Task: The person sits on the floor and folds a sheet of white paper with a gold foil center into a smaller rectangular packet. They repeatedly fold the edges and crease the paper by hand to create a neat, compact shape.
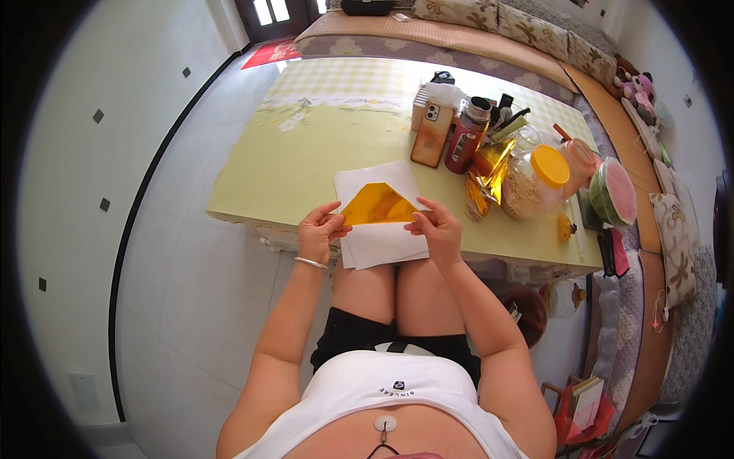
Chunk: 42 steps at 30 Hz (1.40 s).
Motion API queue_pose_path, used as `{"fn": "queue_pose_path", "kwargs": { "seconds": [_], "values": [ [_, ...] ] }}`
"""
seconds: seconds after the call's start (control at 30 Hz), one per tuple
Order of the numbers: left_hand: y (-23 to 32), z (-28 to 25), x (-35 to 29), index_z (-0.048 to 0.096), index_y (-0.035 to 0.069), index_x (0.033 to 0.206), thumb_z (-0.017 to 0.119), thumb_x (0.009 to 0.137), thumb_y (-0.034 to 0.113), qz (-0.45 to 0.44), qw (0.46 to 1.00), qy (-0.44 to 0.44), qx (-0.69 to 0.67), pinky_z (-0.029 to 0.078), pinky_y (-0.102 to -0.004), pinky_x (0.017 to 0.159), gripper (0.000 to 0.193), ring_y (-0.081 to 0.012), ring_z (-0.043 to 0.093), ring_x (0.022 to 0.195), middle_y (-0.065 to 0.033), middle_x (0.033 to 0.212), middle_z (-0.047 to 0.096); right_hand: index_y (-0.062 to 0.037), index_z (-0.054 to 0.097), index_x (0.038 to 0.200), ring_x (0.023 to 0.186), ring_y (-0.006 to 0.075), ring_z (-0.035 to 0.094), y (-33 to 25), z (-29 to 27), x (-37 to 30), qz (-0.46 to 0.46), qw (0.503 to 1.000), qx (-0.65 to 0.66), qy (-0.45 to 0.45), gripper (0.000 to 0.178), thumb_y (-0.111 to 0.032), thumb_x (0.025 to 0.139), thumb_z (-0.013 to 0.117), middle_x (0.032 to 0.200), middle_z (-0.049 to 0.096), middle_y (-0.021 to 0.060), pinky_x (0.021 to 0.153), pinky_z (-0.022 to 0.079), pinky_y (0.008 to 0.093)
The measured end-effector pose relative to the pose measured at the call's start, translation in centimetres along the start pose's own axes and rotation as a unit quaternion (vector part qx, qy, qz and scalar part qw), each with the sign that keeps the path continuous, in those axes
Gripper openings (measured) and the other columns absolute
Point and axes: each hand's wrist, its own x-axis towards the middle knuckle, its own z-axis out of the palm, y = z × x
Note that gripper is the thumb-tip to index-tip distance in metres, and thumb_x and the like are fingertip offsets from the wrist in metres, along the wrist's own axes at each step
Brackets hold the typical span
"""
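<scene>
As grips hold foil, shirt lettering shows.

Around our worktop we see pale floor past its left edge, a sofa beyond the far edge.

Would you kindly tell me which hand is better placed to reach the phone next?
Probably the right hand: it is nearer the phone, though it and the left hand both hold the gold sheet.

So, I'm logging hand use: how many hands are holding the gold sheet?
2: the left hand pinches the left corner of the gold sheet, the right hand its right corner. No others show.
</scene>
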Motion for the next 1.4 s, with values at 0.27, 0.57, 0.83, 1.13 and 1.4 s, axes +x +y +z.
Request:
{"fn": "queue_pose_path", "kwargs": {
  "seconds": [0.27,0.57,0.83,1.13,1.4],
  "values": [
    [0.8,1.7,0.3,0.072,-0.003,0.099,0.072,0.088,0.001,-0.027,0.990,-0.060,0.121,0.058,-0.0257,0.061,0.011,-0.0187,0.073,0.069,-0.0103,0.085,0.073,0.0028,0.069,0.098,0.064,0.0153,0.072,-2.7,-2.7,-1.3,0.103,0.995,-0.013,-0.008,0.010,-0.005,0.095,0.064,0.082,0.071,0.0100,0.053,0.055,0.0231],
    [1.5,11.2,3.0,0.066,0.003,0.092,0.073,0.090,0.014,-0.201,0.954,-0.192,0.116,0.033,-0.0216,0.048,0.013,-0.0063,0.044,0.057,0.0011,0.073,0.058,-0.0012,0.062,0.112,0.060,0.0141,0.068,-6.8,-8.2,-1.2,-0.028,0.977,0.137,0.164,0.023,-0.022,0.103,0.055,0.084,0.071,0.0104,0.053,0.053,0.0221],
    [-5.4,24.3,6.4,0.061,0.005,0.093,0.066,0.096,0.013,-0.428,0.880,-0.137,-0.154,0.038,-0.0196,0.044,0.010,-0.0062,0.048,0.055,-0.0017,0.077,0.060,-0.0035,0.063,0.107,0.058,0.0116,0.063,-4.0,-11.2,-3.4,0.026,0.977,0.100,0.184,0.018,-0.018,0.104,0.052,0.082,0.071,0.0071,0.053,0.048,0.0230],
    [-8.3,28.4,8.1,0.060,0.011,0.083,0.074,0.091,0.019,-0.413,0.905,-0.044,-0.092,0.043,-0.0180,0.042,0.018,-0.0045,0.054,0.050,0.0042,0.063,0.057,-0.0042,0.065,0.105,0.057,0.0100,0.062,-2.9,-13.1,-4.0,0.035,0.972,0.078,0.219,0.016,-0.015,0.103,0.053,0.080,0.070,0.0056,0.052,0.046,0.0215],
    [-6.0,28.0,6.4,0.057,0.007,0.093,0.079,0.088,0.031,-0.351,0.932,-0.072,0.046,0.048,-0.0224,0.045,0.032,-0.0093,0.061,0.053,-0.0104,0.086,0.072,-0.0040,0.065,0.106,0.060,0.0095,0.062,-1.6,-10.4,-3.2,0.029,0.986,0.016,0.166,0.014,-0.013,0.102,0.056,0.081,0.069,0.0055,0.055,0.047,0.0213]
  ]
}}
